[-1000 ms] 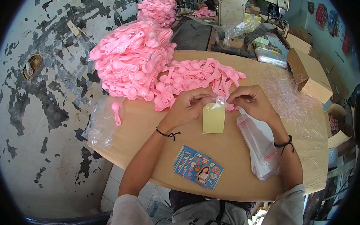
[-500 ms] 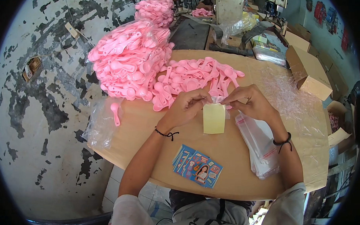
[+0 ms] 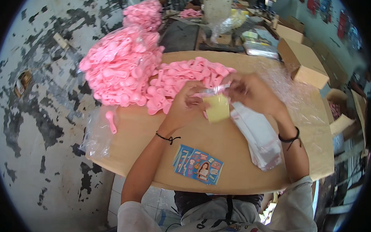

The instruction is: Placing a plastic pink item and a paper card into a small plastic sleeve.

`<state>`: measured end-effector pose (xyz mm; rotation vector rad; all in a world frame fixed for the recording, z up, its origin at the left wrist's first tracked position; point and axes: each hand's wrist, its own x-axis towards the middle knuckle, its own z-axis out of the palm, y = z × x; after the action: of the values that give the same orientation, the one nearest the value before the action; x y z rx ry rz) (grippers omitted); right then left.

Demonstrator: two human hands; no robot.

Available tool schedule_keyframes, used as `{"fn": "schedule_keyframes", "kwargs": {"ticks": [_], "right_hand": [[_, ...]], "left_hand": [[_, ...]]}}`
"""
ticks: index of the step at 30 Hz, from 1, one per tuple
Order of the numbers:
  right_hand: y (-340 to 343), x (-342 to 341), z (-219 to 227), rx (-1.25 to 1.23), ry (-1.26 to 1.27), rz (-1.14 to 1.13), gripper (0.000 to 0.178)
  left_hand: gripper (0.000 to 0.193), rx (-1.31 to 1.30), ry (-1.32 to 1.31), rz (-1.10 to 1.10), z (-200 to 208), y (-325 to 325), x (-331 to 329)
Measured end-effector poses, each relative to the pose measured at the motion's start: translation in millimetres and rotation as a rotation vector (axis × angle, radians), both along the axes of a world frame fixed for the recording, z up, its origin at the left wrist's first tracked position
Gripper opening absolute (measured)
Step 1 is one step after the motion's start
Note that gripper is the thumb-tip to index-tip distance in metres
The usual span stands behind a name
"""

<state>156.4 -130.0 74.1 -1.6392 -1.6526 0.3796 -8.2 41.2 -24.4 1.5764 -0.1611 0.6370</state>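
Observation:
Both hands hold one small clear plastic bag with a pale yellow card (image 3: 217, 109) inside, above the middle of a round wooden table (image 3: 151, 155). My left hand (image 3: 186, 107) pinches the bag's upper left edge. My right hand (image 3: 251, 93) grips its top right corner. A heap of pink plastic spoon-like pieces (image 3: 182, 81) lies just behind the hands. A stack of empty clear bags (image 3: 258, 137) rests under my right forearm. A few blue printed cards (image 3: 198, 163) lie near the table's front edge.
A large clear bag full of pink pieces (image 3: 117, 66) sits at the table's left, one loose pink piece (image 3: 111, 120) beside it. Crumpled clear plastic (image 3: 292, 89) covers the right side. Cardboard boxes (image 3: 303, 65) stand at the back right. Stained concrete floor (image 3: 34, 123) lies to the left.
The hands with the yellow-carded bag have lifted slightly and shifted toward the pink heap; the right hand is blurred with motion at the bag's top.

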Motion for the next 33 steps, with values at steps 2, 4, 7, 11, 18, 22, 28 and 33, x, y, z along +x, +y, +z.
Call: {"fn": "schedule_keyframes", "kwargs": {"ticks": [2,4,7,11,18,22,28,33], "right_hand": [[-35.2,-1.6,33.4,0.077,0.070,-0.101,0.019],[-85.2,-3.1,50.5,0.173,0.170,-0.193,0.016],[-187.6,4.7,41.5,0.203,0.065,-0.390,0.019],[-377.6,-22.5,-46.8,0.291,0.445,-0.886,0.029],[-497.3,-41.4,-167.7,0.040,-0.121,-1.615,0.032],[-320.5,-33.7,-108.6,0.295,0.241,-1.253,0.024],[-138.0,12.7,-81.9,0.097,-0.028,-0.646,0.025],[-121.9,30.1,-86.6,-0.120,0.160,-0.491,0.022]], "left_hand": [[0.038,-0.104,0.036,0.046,3.8,-3.7,2.2],[0.032,0.061,0.154,0.112,2.4,-4.8,0.7],[0.018,0.331,0.299,0.220,6.1,-18.5,-8.7],[0.016,0.925,0.159,0.173,8.7,-38.0,-1.9],[0.026,0.874,0.245,0.030,14.1,-53.0,6.0],[0.034,0.906,0.203,-0.032,14.1,-76.9,29.6],[0.040,1.133,0.114,-0.114,3.2,-86.4,41.7],[0.039,1.097,0.092,-0.086,-1.3,-88.3,40.7]]}}
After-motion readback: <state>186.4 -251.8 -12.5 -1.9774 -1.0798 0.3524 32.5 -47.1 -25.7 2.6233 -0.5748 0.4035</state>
